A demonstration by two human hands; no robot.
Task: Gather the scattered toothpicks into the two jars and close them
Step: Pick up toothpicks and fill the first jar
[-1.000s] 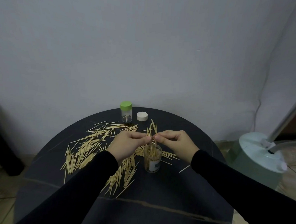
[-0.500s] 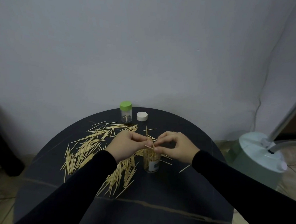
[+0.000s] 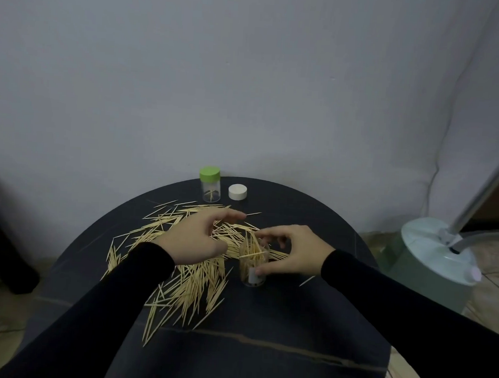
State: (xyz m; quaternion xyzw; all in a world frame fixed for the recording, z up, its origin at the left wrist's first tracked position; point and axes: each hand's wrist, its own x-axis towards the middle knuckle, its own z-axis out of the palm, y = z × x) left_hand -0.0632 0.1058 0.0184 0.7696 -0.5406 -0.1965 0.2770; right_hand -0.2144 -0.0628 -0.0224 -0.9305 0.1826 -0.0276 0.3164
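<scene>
I've got the open jar (image 3: 253, 265) standing upright near the middle of the round dark table (image 3: 278, 316), toothpicks poking up out of its mouth at loose angles. My right hand (image 3: 292, 254) is wrapped round it: the thumb presses on the near side by the white label, and the fingers curl over the rim at the far side. The left hand (image 3: 198, 238) floats just left of the jar, above the scattered toothpicks (image 3: 190, 275), fingers spread and loosely extended, gripping nothing that I can make out; the light is dim there, so a single stick under the palm could escape me. The pile fans out across the left and centre of the table, from the far side down past my left sleeve (image 3: 112, 306), and one stray toothpick (image 3: 307, 281) lies apart to the right of the jar. At the far edge stands the second jar (image 3: 210, 188), its green lid on and only a few sticks inside. Just beside it to the right sits the white lid (image 3: 237, 192), flat on the tabletop.
</scene>
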